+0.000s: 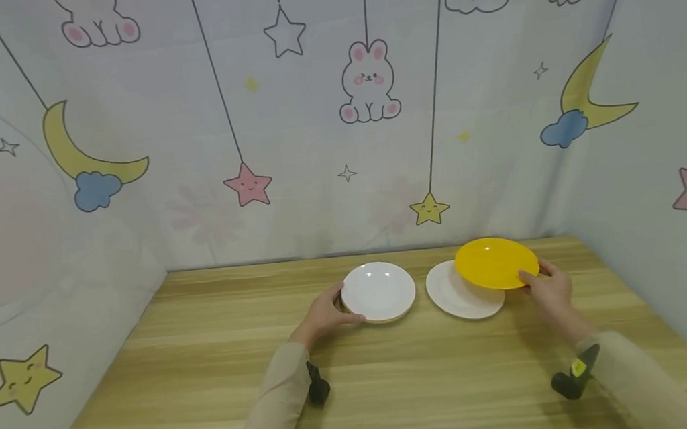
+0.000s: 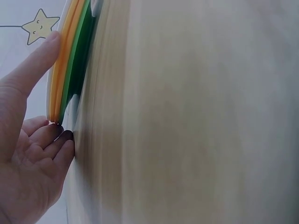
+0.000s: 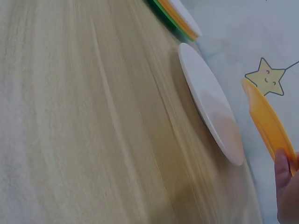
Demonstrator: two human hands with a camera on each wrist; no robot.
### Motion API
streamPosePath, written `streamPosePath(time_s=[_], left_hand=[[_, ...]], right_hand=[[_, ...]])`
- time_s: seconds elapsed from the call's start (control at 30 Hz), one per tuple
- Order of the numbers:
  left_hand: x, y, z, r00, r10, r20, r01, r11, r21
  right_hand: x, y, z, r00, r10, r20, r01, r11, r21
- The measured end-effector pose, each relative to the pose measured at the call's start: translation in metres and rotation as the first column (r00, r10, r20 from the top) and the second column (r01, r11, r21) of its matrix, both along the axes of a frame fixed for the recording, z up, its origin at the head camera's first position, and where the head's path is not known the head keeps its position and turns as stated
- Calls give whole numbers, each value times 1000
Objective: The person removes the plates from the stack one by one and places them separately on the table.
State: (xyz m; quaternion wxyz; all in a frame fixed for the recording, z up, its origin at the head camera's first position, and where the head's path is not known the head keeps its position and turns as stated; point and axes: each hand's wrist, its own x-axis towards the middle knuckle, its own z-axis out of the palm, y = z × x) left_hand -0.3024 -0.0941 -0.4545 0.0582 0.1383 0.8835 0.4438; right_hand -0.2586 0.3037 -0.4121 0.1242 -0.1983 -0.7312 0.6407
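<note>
My left hand (image 1: 325, 313) curls round the left rim of a stack of plates, with a white plate (image 1: 380, 291) on top. In the left wrist view, orange plates (image 2: 64, 60) show beneath the white one and a green plate (image 2: 77, 60) is lowest; the thumb lies against the stack's edge. My right hand (image 1: 551, 292) pinches a yellow plate (image 1: 493, 263) by its right edge, thumb on the upper side. That plate is held above a single white plate (image 1: 455, 296) on the table, partly covering it in the head view. A gap separates the two in the right wrist view.
The wooden table (image 1: 393, 385) stretches toward me in front of the plates. Behind its far edge hangs a pale curtain (image 1: 312, 123) printed with stars, moons and rabbits, with similar cloth on both sides. Each wrist wears a small black device (image 1: 318, 383).
</note>
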Motion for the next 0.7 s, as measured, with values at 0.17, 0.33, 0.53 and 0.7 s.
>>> streamPosePath(time_s=[0.17,0.33,0.53,0.7], left_hand=[[-1,-1,-1,1000,-7,-15,7,1000,-4],[-2,-1,-2,1000,-9,-7,8,1000,-3],[-3,-1,-2,1000,-8,-9,7,1000,-13],[-1,-2,-2,1000,-4,-2,4,1000,-1]], right_hand=[[1,6,-4,999,-27,17,28,998,-51],[1,14,-7,995,-92,26,94,992,-88],[0,26,-9,990,-138,25,140,986,-88],[-1,34,-10,986,-167,25,169,981,-93]])
